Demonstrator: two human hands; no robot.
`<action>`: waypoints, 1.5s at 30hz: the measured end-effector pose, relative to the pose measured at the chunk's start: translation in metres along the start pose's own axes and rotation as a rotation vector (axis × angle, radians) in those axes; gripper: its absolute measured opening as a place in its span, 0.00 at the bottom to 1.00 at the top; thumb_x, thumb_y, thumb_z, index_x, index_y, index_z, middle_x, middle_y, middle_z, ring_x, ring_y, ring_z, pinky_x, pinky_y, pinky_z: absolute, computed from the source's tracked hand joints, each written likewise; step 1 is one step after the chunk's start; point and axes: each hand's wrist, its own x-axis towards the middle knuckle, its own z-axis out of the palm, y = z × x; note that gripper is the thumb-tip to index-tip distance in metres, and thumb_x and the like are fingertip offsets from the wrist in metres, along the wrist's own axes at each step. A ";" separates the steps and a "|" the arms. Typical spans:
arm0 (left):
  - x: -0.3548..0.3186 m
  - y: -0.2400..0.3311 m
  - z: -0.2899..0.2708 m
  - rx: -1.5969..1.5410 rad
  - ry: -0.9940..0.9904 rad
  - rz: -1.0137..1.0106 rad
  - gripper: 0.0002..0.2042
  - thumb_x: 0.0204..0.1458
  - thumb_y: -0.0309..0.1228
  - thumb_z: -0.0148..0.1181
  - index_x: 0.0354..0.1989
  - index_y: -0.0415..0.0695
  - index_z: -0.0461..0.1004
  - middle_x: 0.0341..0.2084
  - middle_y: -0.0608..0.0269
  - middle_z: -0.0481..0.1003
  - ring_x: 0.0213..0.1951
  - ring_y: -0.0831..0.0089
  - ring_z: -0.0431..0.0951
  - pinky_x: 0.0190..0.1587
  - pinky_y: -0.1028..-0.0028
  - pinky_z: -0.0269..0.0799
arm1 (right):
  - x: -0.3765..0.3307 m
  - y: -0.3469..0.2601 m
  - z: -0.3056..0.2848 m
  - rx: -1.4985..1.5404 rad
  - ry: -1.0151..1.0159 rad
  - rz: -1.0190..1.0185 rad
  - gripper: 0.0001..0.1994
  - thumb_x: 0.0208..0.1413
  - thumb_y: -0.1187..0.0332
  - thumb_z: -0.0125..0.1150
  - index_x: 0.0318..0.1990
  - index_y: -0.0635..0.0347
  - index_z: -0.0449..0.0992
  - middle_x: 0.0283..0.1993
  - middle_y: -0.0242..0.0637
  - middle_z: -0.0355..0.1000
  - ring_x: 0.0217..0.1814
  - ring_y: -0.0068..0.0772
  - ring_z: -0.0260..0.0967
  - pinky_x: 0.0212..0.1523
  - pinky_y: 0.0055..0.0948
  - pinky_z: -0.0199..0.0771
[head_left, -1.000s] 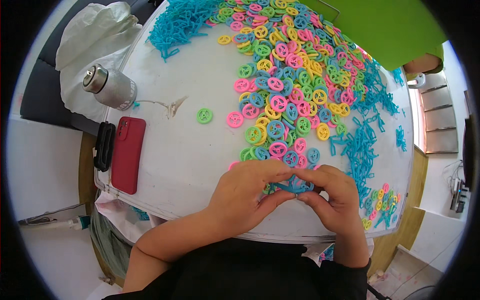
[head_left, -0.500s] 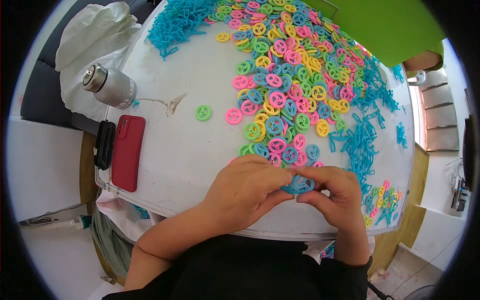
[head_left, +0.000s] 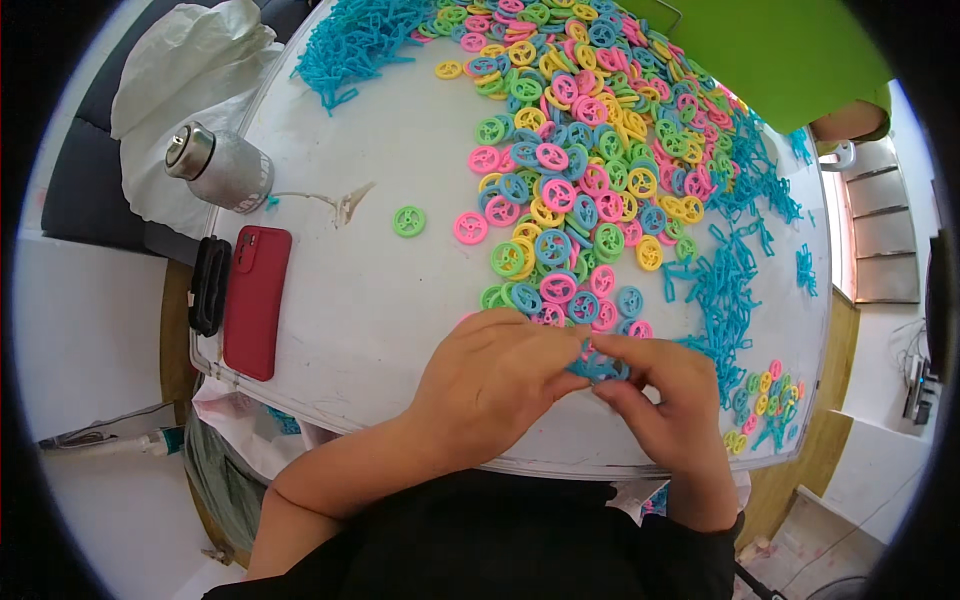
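In front of my body, both hands meet over a small blue plastic wheel [head_left: 602,369]. My right hand [head_left: 672,392] pinches its right side between thumb and fingers. My left hand [head_left: 490,378] is closed at the left side of it, its fingertips pressed against the wheel; a turquoise piece seems to sit there too, mostly hidden. Just beyond my hands begins a big heap of spoked plastic wheels [head_left: 556,247] in pink, blue, green and yellow. Turquoise plastic clip-like pieces [head_left: 722,295] lie scattered to its right.
More turquoise pieces [head_left: 360,45] pile up at the far left. A lone green wheel [head_left: 408,221] lies on the white table [head_left: 350,300]. At the left edge are a red phone [head_left: 258,300], a black case [head_left: 210,285] and a grey bottle [head_left: 225,170]. Small wheels [head_left: 768,400] cluster at the right.
My fingers have shifted slightly around the blue wheel, which has tilted between them. The view has moved a little; the heap and the things on the table are otherwise the same.
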 end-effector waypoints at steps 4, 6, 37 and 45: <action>0.012 0.006 0.005 -0.180 0.253 0.141 0.24 0.37 0.32 0.77 0.46 0.45 0.79 0.40 0.57 0.81 0.43 0.59 0.80 0.45 0.65 0.74 | -0.006 0.002 -0.001 1.079 0.067 0.748 0.15 0.61 0.73 0.59 0.54 0.69 0.74 0.25 0.37 0.75 0.19 0.24 0.69 0.19 0.21 0.70; 0.018 0.009 -0.005 -0.170 0.105 0.182 0.23 0.38 0.31 0.76 0.46 0.44 0.79 0.40 0.56 0.81 0.42 0.58 0.81 0.44 0.66 0.75 | -0.006 0.014 -0.011 1.218 0.064 0.765 0.16 0.64 0.70 0.56 0.57 0.67 0.73 0.24 0.35 0.74 0.20 0.21 0.69 0.23 0.21 0.73; 0.002 -0.002 -0.002 -0.410 0.113 -0.284 0.14 0.54 0.15 0.62 0.49 0.34 0.77 0.41 0.60 0.76 0.36 0.77 0.78 0.38 0.79 0.77 | -0.006 0.026 -0.017 -0.188 0.092 0.405 0.17 0.43 0.77 0.70 0.43 0.64 0.76 0.40 0.42 0.71 0.39 0.44 0.71 0.40 0.35 0.71; 0.004 0.002 -0.003 -0.417 0.093 -0.341 0.13 0.55 0.17 0.62 0.49 0.34 0.77 0.37 0.60 0.77 0.35 0.77 0.79 0.38 0.78 0.77 | -0.011 0.033 -0.021 -0.151 -0.086 0.353 0.19 0.39 0.77 0.72 0.44 0.64 0.77 0.41 0.43 0.71 0.42 0.46 0.72 0.44 0.37 0.72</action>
